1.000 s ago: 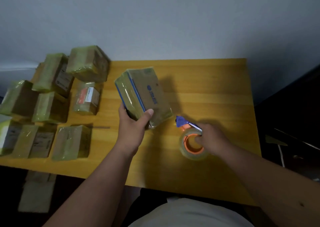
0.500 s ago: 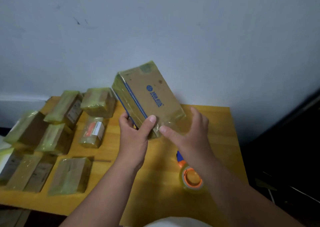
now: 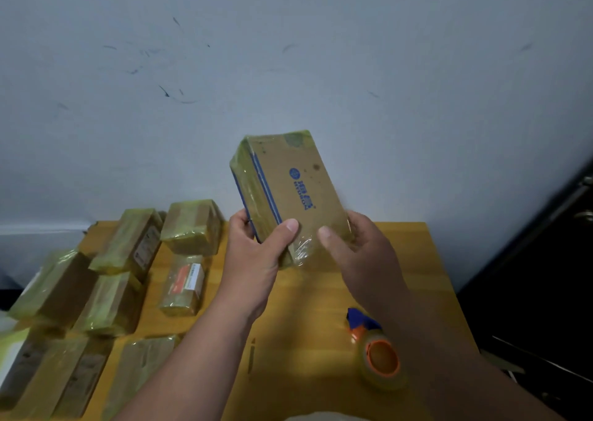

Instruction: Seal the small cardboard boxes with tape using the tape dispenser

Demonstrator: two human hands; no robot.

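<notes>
We observe left hand (image 3: 256, 253) gripping lower end of tape-wrapped brown cardboard box with blue print (image 3: 290, 192), thumb on printed face, fingers behind. Right hand (image 3: 359, 250) holds same end opposite, thumb on face, fingers curled round edge. Box raised clear above yellow wooden table (image 3: 414, 260), tilted. Orange-and-blue tape dispenser with clear tape roll (image 3: 377, 353) lies on table below right hand, untouched. Other tape-wrapped cardboard boxes (image 3: 128, 273) grouped left of grip.

A pale grey-white wall (image 3: 288, 67), scuffed with small dark marks, rises behind a yellow wooden table (image 3: 414, 250) pushed against it. Dark furniture (image 3: 545, 276) stands in shadow at the right; lighting is dim
</notes>
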